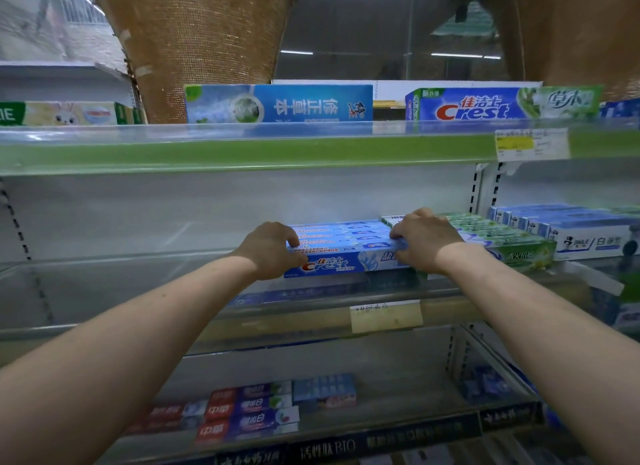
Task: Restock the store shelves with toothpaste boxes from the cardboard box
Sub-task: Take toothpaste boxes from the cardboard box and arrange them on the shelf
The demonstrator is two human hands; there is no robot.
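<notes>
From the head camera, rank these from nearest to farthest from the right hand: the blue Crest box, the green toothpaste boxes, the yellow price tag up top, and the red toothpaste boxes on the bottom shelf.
1. Blue Crest box, gripped by the right hand.
2. Green toothpaste boxes, just right of it.
3. Yellow price tag, upper shelf edge.
4. Red toothpaste boxes, bottom shelf, lower left.

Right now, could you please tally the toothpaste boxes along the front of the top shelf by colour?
Yellow and green box: 1
Plain blue box: 1
Blue and green Crest box: 1
Blue box cut off at right edge: 1, probably
Total: 4
</notes>
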